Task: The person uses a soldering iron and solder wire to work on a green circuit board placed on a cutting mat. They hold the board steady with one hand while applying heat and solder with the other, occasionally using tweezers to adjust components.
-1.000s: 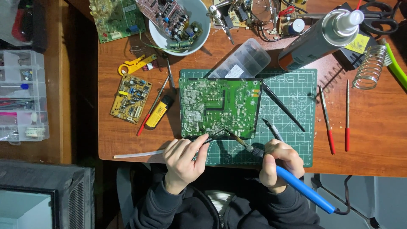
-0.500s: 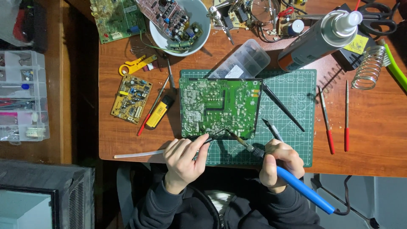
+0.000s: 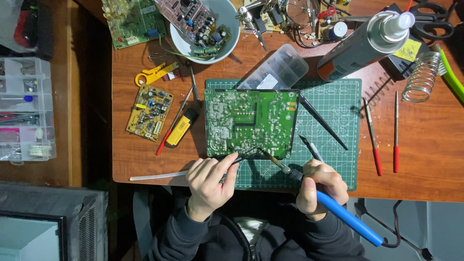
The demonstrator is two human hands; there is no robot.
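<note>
Both hands curled in pinch grips, left [image 3: 211,180] & right [image 3: 320,185], forearms angled inward.

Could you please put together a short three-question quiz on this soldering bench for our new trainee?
1. True or false: the right hand holds a blue-handled soldering iron whose tip points at the near edge of the green circuit board.
2. What does the left hand hold? A) tweezers B) scissors C) a spray can
3. Fill in: the green circuit board lies on a green cutting ____.

Key:
1. True.
2. A: slim dark tweezers, tips at the board's near edge.
3. mat
</note>
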